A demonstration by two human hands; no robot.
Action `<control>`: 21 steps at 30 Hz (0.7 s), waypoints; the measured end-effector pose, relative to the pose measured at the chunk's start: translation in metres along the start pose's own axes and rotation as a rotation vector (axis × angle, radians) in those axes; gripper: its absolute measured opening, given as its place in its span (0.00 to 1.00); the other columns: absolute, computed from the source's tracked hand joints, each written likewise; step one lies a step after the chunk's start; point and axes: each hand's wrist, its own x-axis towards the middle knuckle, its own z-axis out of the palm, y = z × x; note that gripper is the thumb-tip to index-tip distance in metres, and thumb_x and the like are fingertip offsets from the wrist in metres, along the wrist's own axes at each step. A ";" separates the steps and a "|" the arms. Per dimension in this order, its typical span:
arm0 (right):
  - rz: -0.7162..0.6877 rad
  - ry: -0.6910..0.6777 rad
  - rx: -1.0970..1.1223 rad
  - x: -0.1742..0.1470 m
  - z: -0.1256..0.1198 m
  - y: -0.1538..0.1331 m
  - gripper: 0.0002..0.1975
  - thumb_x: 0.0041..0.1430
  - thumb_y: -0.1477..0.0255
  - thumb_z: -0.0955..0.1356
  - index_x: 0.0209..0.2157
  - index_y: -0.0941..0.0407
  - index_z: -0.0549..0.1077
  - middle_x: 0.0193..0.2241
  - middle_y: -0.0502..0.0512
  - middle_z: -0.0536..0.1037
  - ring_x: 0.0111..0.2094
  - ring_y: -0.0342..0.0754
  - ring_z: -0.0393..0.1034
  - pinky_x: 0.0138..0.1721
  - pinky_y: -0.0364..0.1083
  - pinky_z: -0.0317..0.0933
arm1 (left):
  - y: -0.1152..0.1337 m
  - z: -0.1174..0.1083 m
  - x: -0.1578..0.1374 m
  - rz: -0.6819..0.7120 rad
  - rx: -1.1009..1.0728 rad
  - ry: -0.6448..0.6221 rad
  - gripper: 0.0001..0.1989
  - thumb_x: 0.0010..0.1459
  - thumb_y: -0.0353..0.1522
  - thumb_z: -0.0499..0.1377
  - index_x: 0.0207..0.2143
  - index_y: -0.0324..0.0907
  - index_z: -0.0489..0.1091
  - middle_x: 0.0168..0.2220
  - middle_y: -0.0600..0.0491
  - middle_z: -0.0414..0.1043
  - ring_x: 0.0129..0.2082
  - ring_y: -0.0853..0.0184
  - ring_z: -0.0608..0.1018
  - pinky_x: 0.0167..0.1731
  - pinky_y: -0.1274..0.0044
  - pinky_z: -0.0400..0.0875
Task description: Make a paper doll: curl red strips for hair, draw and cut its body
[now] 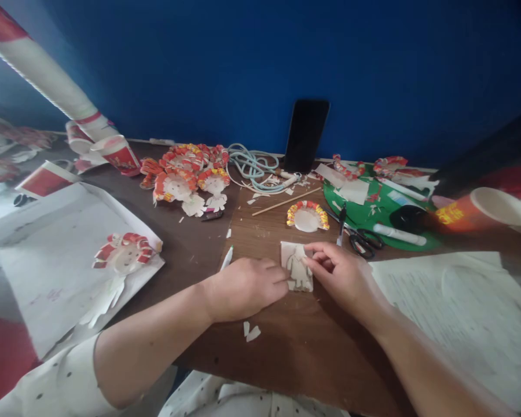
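Note:
In front of me on the brown table lies a small white piece of paper [307,284]. A pale doll-shaped paper cutout [298,267] appears to lie on it, with a dark outline around the body. My right hand [345,279] is closed in a pinch at the paper's upper right corner, thumb by the figure. My left hand [249,288] has its fingers curled together at the paper's left edge, the fingertips partly hidden. A white marker with a green tip [227,258] shows just behind the left hand. Beyond the paper sits a paper ring wrapped in red and yellow strips [307,218].
A phone [307,136] leans on the blue wall beside a coiled cable [249,164]. Scissors [364,242], a black pen [342,223] and a green sheet [347,198] lie right. Decorated paper pieces [176,185] pile up left. An orange cup [477,211] stands right.

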 end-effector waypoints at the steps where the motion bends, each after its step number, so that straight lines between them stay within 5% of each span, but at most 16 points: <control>1: -0.016 0.004 -0.021 0.000 0.002 0.000 0.12 0.59 0.62 0.67 0.43 0.50 0.76 0.30 0.50 0.80 0.30 0.47 0.74 0.32 0.45 0.64 | 0.000 0.001 0.000 -0.043 -0.045 0.051 0.07 0.59 0.26 0.54 0.35 0.41 0.72 0.40 0.51 0.76 0.38 0.66 0.76 0.34 0.76 0.72; 5: -0.031 0.022 -0.089 -0.002 0.005 -0.001 0.13 0.59 0.62 0.67 0.44 0.49 0.75 0.31 0.51 0.80 0.29 0.48 0.74 0.31 0.45 0.64 | 0.001 0.004 0.005 -0.489 -0.172 0.322 0.08 0.58 0.28 0.53 0.36 0.41 0.72 0.34 0.52 0.76 0.34 0.67 0.77 0.36 0.75 0.71; 8: -0.026 0.031 -0.125 -0.003 0.005 -0.003 0.13 0.59 0.63 0.66 0.44 0.49 0.75 0.32 0.51 0.81 0.29 0.49 0.75 0.30 0.45 0.63 | -0.001 0.006 0.012 -0.773 -0.260 0.293 0.11 0.61 0.36 0.54 0.37 0.41 0.73 0.32 0.52 0.77 0.31 0.66 0.78 0.32 0.76 0.69; 15: -0.063 0.038 -0.176 -0.004 0.008 -0.002 0.13 0.60 0.62 0.66 0.46 0.48 0.74 0.32 0.49 0.80 0.29 0.48 0.74 0.29 0.45 0.61 | -0.009 -0.001 0.028 -0.899 -0.522 -0.014 0.26 0.60 0.50 0.51 0.21 0.42 0.71 0.21 0.52 0.72 0.22 0.67 0.72 0.24 0.77 0.58; 21: -0.080 0.063 -0.154 -0.003 0.010 0.001 0.15 0.60 0.63 0.66 0.48 0.49 0.73 0.33 0.51 0.80 0.30 0.49 0.74 0.30 0.46 0.62 | -0.007 0.001 0.042 -0.954 -0.696 0.001 0.16 0.55 0.39 0.58 0.19 0.41 0.68 0.18 0.55 0.68 0.19 0.70 0.68 0.23 0.79 0.55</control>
